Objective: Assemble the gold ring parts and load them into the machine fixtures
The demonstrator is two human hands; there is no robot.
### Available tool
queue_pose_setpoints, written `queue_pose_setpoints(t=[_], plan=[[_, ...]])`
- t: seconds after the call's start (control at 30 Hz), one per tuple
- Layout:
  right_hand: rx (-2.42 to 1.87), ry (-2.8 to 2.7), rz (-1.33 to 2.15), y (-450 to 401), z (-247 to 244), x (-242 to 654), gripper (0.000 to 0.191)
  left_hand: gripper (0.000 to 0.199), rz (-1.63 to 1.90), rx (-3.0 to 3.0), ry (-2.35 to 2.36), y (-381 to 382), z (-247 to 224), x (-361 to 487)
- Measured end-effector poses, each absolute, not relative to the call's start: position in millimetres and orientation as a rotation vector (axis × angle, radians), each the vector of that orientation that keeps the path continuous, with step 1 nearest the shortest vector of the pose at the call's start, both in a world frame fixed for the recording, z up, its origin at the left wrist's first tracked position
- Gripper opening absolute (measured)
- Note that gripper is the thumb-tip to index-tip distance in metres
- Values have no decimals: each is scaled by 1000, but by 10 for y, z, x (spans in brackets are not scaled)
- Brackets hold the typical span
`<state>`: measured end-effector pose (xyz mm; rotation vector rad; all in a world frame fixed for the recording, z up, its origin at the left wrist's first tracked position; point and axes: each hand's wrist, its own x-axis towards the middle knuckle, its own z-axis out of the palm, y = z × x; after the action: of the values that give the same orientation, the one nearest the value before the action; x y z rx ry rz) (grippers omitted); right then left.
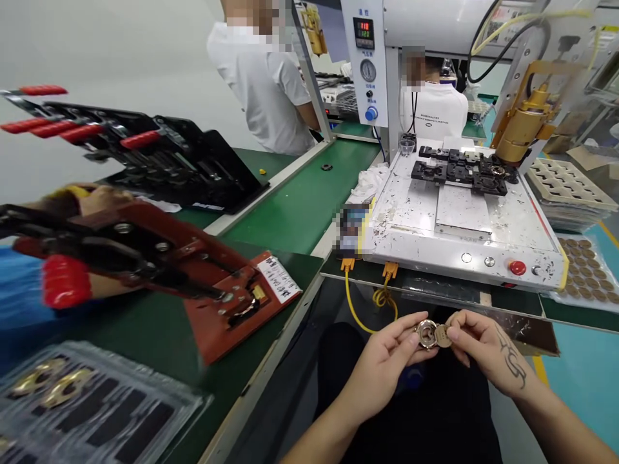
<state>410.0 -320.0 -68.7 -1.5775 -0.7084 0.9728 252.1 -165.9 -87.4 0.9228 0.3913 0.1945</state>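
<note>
Above my lap, my left hand point(382, 370) pinches a round, shiny metal case point(427, 334) like a watch case, with a dark, patterned inside. Close on its right, a thin round brown disc point(443, 336) is gripped between the thumb and fingers of my right hand point(483, 345). The disc's edge meets or slightly overlaps the case; whether they are joined I cannot tell. Similar brown discs point(583, 270) lie in rows on a clear plastic sheet at the far right.
A white heat-press machine point(406, 241) with black fixtures point(459, 169) stands ahead. On the left are a red-brown toggle clamp point(213, 322), black clamps point(207, 167) and a tray of gold parts point(159, 386). A co-worker's hand point(104, 200) is behind the clamp. Yellow cables point(355, 306) hang down.
</note>
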Motion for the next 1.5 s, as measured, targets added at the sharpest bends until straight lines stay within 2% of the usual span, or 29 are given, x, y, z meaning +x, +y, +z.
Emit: queue_pose_setpoints(t=[0.17, 0.7, 1.0, 1.17, 1.27, 1.37, 1.43, 1.5], plan=[[-1661, -889, 711, -3109, -627, 4004, 33, 50, 224, 911, 394, -1682, -880, 2501], [-1666, -885, 695, -3078, -725, 3910, 27, 55, 249, 966, 393, -1771, -901, 2503], [-1732, -950, 563, -3064, -753, 3860, 26, 50, 318, 1058, 413, -1841, -920, 2503], [-1801, -980, 406, -3045, -824, 3875, 19, 38, 426, 1284, 447, -1875, -1015, 2476], [-1790, -1134, 438, -3041, -859, 3933, 9, 41, 414, 1461, 395, -1807, -1029, 2454], [-1712, -1295, 454, -3006, -840, 3981, 15, 50, 358, 1624, 329, -1684, -968, 2443], [-1685, -1222, 490, -2956, -809, 3985, 13, 50, 383, 1596, 348, -1613, -907, 2445], [-1650, -1039, 630, -2890, -788, 3962, 20, 50, 434, 1457, 414, -1572, -852, 2448]])
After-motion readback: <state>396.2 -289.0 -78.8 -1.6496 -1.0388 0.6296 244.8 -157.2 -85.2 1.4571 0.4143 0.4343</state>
